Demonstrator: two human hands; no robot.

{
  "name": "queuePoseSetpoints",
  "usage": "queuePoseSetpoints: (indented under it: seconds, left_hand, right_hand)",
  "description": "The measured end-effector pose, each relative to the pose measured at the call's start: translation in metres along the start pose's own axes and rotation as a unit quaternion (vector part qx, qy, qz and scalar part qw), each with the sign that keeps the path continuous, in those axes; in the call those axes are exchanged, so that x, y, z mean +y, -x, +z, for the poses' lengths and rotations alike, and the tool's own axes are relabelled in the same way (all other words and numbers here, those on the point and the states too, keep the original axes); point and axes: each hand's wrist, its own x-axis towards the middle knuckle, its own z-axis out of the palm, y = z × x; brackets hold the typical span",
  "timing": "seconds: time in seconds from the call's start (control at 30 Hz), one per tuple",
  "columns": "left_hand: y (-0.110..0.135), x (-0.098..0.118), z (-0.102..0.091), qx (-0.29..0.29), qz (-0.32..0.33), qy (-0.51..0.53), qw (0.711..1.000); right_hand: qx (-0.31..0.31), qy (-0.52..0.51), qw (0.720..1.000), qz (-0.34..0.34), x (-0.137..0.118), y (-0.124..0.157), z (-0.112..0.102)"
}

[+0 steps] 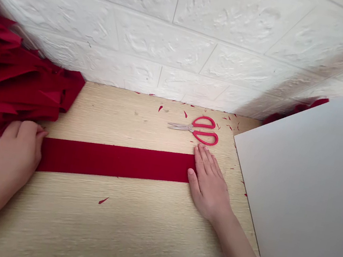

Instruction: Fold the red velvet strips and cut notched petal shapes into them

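A long strip of red fabric [116,163] lies flat across the light wood tabletop [104,218]. My left hand [3,153] grips the strip's left end, close to a heap of pleated red fabric [4,65]. My right hand [209,185] rests open and flat, its fingertips and edge pressing on the strip's right end. Just beyond those fingers lie red-handled scissors [196,128], closed and with their blades pointing left.
Small red fabric scraps are scattered over the tabletop. A white textured brick-pattern wall [173,36] rises behind it. A large grey board [301,198] stands at the right, with a bit of red fabric [296,110] behind it. The table's front edge runs along the bottom.
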Motion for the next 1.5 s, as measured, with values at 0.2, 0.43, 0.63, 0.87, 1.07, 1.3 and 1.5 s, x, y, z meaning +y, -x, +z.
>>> queuePoseSetpoints:
  seconds: [0.2,0.43,0.63,0.87,1.07,1.3,1.5]
  left_hand:
    - [0.01,0.013,-0.016,0.094,0.013,-0.061,0.994]
    - [0.007,0.01,-0.025,0.042,0.048,-0.034,0.997]
    - [0.0,0.02,-0.035,-0.005,0.007,-0.064,0.998]
    - [0.005,0.014,-0.023,0.092,0.028,-0.04,0.995]
    - [0.007,0.018,-0.032,0.15,0.162,0.073,0.973]
    - [0.019,0.148,-0.071,0.026,0.435,0.172,0.884]
    - [0.014,0.213,-0.08,-0.168,0.425,0.17,0.873]
  right_hand:
    - [0.011,0.006,1.0,-0.007,0.0,0.0,0.003]
    - [0.024,0.001,1.0,-0.014,0.002,0.001,0.005]
    - [0.021,0.001,1.0,-0.014,0.001,0.0,0.004]
    - [0.03,-0.001,0.999,-0.017,0.001,0.0,0.006]
    - [0.037,-0.023,0.999,-0.007,0.001,0.001,0.006]
    - [0.031,-0.056,0.998,0.001,-0.001,0.001,0.003]
    - [0.116,-0.211,0.968,0.071,0.008,0.008,-0.005]
